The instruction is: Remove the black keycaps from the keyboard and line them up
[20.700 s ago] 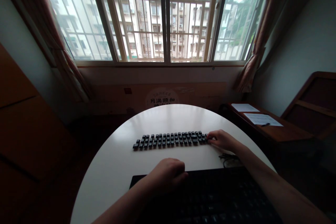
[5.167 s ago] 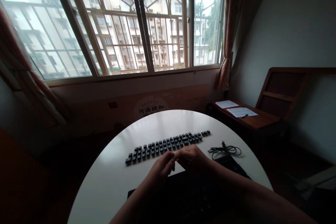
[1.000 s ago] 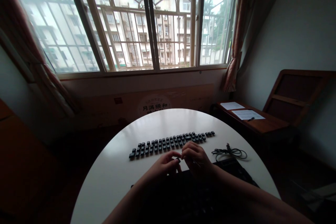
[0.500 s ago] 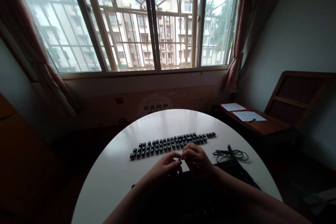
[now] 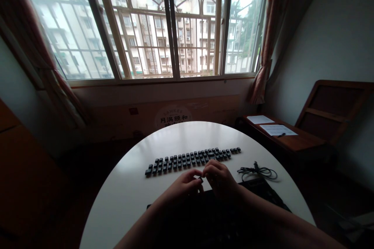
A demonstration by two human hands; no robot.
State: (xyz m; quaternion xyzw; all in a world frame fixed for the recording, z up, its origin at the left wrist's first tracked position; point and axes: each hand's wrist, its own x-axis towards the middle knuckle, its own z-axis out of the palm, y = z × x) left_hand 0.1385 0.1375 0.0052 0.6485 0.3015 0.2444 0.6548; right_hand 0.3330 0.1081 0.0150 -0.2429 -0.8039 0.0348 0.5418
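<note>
Thumb and forefinger of the left hand [image 5: 187, 183] are closed narrowly around a small dark keycap [image 5: 200, 179], held above the near half of the white desk [image 5: 122, 198]. At its three o'clock, the right hand [image 5: 217, 175] is curled inward, so that the fingertips of both are brought together; whether anything is pinched by the right cannot be told. Ahead, from about nine o'clock round to two, the keycap rows [image 5: 184, 160] are spread, their long axis slanted from half past eight to half past two. Of the two, the right hand is set nearer, its knuckles seen against the lowest row; contact cannot be judged. Between three and six, a black keyboard [image 5: 263, 190] is partly hidden beneath the forearms. Just past its far edge, at three, a bundled cable [image 5: 257, 170] is laid.
</note>
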